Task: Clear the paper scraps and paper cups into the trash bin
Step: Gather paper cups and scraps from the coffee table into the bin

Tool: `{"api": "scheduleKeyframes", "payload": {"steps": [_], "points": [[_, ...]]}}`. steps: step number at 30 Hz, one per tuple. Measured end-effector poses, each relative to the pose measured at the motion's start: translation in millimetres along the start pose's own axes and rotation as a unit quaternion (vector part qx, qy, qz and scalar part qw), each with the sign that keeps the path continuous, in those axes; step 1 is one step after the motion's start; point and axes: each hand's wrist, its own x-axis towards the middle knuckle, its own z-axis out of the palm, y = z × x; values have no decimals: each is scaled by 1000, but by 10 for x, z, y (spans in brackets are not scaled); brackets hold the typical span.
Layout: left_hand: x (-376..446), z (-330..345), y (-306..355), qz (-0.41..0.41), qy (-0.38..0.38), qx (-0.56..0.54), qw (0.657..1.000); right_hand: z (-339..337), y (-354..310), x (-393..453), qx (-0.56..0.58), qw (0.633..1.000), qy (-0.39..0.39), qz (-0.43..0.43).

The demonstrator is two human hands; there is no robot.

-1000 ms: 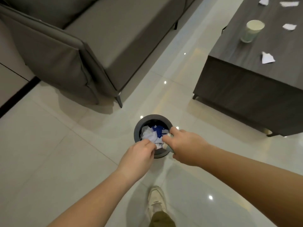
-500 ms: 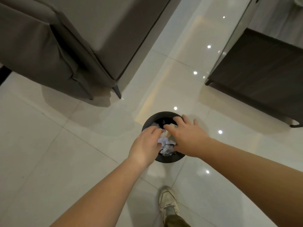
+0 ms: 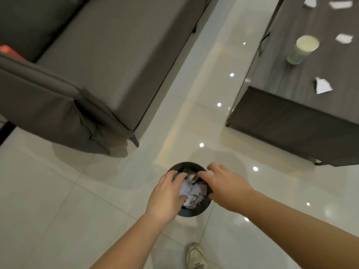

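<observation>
Both hands over the bin, paper inside it.

Head view: the left hand (image 3: 167,195) lies over the near-left rim of the bin (image 3: 196,211), its fingers (image 3: 172,176) loosely spread and resting on the crumpled paper (image 3: 192,193) that fills it; they curl round nothing. The right hand (image 3: 225,186) hovers over the right rim, fingers apart and relaxed, holding nothing; whether the thumb tip touches the cup (image 3: 193,176) tilted in the bin's far side, I cannot tell. The bin stands on the floor (image 3: 58,200) between the sofa (image 3: 97,65) and the counter (image 3: 291,117). On the counter a second cup (image 3: 303,49) stands upright, with scraps (image 3: 322,86) lying apart around it. A shoe (image 3: 196,256) shows below.
</observation>
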Motion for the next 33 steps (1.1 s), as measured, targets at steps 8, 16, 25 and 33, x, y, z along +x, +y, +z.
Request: {"api": "scheduleKeyframes", "payload": {"steps": [8,16,25,33], "points": [[-5,-522,864,68,68,-29,995,-786,412,-562,5,998,66,6],[419,-720,2099,120,95,-4,988,-1368,1285,-1071,-18,995,102,13],[972,-791,3388,160,101,37,981,-1705,2450,-1680,3,993,106,53],[1888,-1044,4157,199,124,44,971,-2085,3392,-1598,-4,984,143,109]]}}
